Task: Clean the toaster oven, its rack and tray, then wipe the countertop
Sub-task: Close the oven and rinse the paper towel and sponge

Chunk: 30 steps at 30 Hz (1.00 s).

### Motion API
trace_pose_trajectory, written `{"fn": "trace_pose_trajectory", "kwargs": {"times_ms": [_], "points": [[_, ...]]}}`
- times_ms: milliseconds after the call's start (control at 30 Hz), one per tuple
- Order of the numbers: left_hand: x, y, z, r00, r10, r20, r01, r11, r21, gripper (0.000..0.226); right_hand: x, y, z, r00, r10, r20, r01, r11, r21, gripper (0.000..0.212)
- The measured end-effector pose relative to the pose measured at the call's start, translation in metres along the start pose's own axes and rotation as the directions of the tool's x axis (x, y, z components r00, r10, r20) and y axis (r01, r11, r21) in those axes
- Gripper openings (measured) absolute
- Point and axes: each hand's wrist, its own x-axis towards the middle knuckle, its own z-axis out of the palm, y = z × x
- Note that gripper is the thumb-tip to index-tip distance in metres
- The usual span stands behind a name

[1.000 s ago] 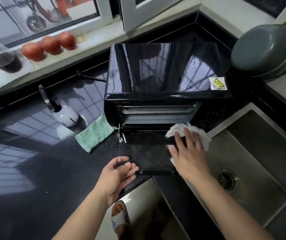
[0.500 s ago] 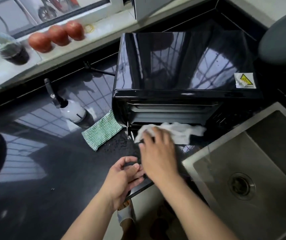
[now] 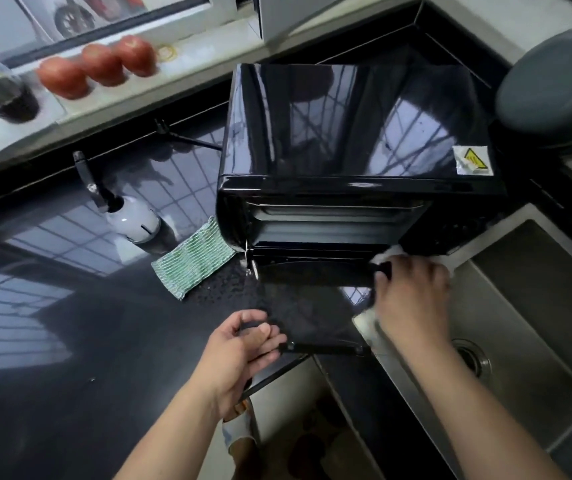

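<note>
The left hand (image 3: 243,348) is nearest. Its fingers curl round the front left corner of the oven door (image 3: 308,306), which hangs open and flat over the edge of the worktop (image 3: 69,341). The door handle (image 3: 326,348) is a dark bar along the near edge, just beside that hand.

The right hand (image 3: 412,299) is at the right side of the door. It presses a white cloth (image 3: 386,254) down on the door, with its fingers bent over the cloth. Bits of the cloth peek out above and below the hand.

To the right is a metal sink (image 3: 537,306) with a round drain (image 3: 471,355).

Behind the door stands the black toaster oven (image 3: 353,133) on the dark shiny worktop. Its inside is open and dark. A yellow warning sticker (image 3: 472,160) sits on its top right corner.

Left of the oven lies a green and white striped cloth (image 3: 192,259), touching the oven's bottom corner. Near it is a white spray bottle (image 3: 132,216) with a black top.

Farther back, three red tomatoes (image 3: 99,65) sit in a row on the window sill (image 3: 191,64). A grey pan (image 3: 554,91) is at the far right.
</note>
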Motion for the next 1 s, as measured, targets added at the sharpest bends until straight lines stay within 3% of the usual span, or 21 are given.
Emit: {"fn": "trace_pose_trajectory", "kwargs": {"times_ms": [133, 267, 367, 433, 567, 700, 767, 833, 933, 1000], "points": [[0.000, -0.001, -0.002, 1.000, 0.010, -0.003, -0.010, 1.000, -0.004, 0.019, -0.012, 0.007, 0.003, 0.992, -0.099, -0.073, 0.105, 0.990, 0.094, 0.041], [-0.002, -0.003, 0.001, 0.999, 0.036, -0.021, -0.035, 0.999, 0.040, 0.017, -0.073, -0.031, -0.008, 0.942, -0.334, 0.029, 0.321, 0.923, 0.211, 0.047], [-0.006, -0.004, -0.001, 0.999, 0.013, 0.035, -0.013, 1.000, -0.005, 0.020, -0.107, -0.088, -0.009, 0.812, -0.581, 0.060, 0.553, 0.797, 0.242, 0.056], [-0.008, -0.007, -0.011, 0.997, -0.049, 0.059, 0.056, 0.991, -0.125, 0.036, -0.106, -0.119, -0.008, 0.741, -0.666, 0.088, 0.627, 0.733, 0.266, 0.058], [-0.015, -0.011, -0.030, 0.997, -0.063, 0.049, 0.075, 0.950, -0.303, 0.047, -0.109, -0.081, -0.010, 0.750, -0.654, 0.097, 0.626, 0.749, 0.217, 0.052], [-0.022, -0.007, -0.028, 0.998, -0.057, 0.016, 0.059, 0.976, -0.211, 0.038, -0.119, 0.010, -0.014, 0.906, -0.380, 0.186, 0.360, 0.924, 0.129, 0.056], [-0.027, -0.003, -0.026, 0.998, -0.052, -0.021, 0.047, 0.980, -0.192, 0.039, -0.117, 0.016, -0.013, 0.944, -0.266, 0.197, 0.245, 0.961, 0.124, 0.056], [-0.032, -0.002, -0.024, 0.998, -0.051, -0.040, 0.041, 0.973, -0.227, 0.050, -0.127, -0.017, -0.016, 0.920, -0.343, 0.187, 0.320, 0.936, 0.146, 0.065], [-0.035, -0.004, -0.024, 0.995, -0.057, -0.086, 0.031, 0.959, -0.282, 0.064, -0.126, -0.082, -0.015, 0.752, -0.641, 0.152, 0.588, 0.757, 0.283, 0.062], [-0.036, -0.006, -0.025, 0.994, -0.064, -0.092, 0.038, 0.964, -0.263, 0.066, -0.079, -0.113, -0.009, 0.719, -0.684, 0.121, 0.618, 0.709, 0.339, 0.058]]}}
